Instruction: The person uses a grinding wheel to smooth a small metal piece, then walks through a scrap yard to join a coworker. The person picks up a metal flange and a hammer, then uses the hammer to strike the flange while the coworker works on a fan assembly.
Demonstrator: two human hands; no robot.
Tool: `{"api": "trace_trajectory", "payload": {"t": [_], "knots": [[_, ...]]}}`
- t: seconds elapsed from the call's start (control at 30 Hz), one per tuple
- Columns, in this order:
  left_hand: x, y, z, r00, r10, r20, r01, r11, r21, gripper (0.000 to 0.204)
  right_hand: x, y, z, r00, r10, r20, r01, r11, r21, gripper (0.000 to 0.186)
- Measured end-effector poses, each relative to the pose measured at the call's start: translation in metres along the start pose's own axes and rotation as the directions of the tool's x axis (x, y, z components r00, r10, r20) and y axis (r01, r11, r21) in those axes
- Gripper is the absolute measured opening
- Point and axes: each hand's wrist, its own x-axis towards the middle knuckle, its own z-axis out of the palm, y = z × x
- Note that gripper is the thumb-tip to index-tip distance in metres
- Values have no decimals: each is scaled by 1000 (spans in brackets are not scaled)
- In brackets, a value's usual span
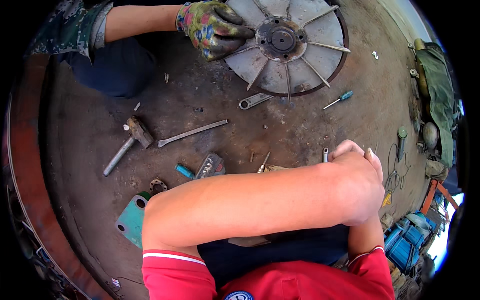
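My left forearm crosses the view from the lower left, and my left hand (357, 195) lies over my right arm at the right. The fingers of my left hand are hidden. My right hand (351, 149) shows just beyond it, with curled fingers and a thumb; what it holds, if anything, is hidden. Beside those fingers, the metal end of a small wrench (325, 154) sticks up; I cannot tell whether it is held or lying on the floor. Farther off, a co-worker's gloved hand (212, 30) touches a round finned metal wheel (280, 45) with a central hub.
On the stained floor lie a hammer (139, 132), a flat chisel bar (192, 133), a wrench (254, 101) by the wheel and a screwdriver (338, 100). A green metal plate (131, 220) is at lower left. A green tarp (437, 95) and blue machinery (404, 242) line the right.
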Motion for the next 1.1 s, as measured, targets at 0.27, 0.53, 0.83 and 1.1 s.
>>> {"api": "trace_trajectory", "payload": {"t": [0.27,0.53,0.83,1.1], "knots": [[49,-1,64,416,-676,-608,139,-614,777,18,-6,56,-4,976,86,-201,-64,991,114,48],[28,-1,72,393,-697,-599,110,-611,784,22,0,75,11,975,88,-206,-79,996,51,48],[23,-2,88,341,-703,-624,46,-650,758,29,6,82,24,989,143,-32,-136,977,165,50],[33,4,114,582,-604,-544,409,-362,838,27,-14,77,9,996,-79,-41,56,913,-405,51]]}}
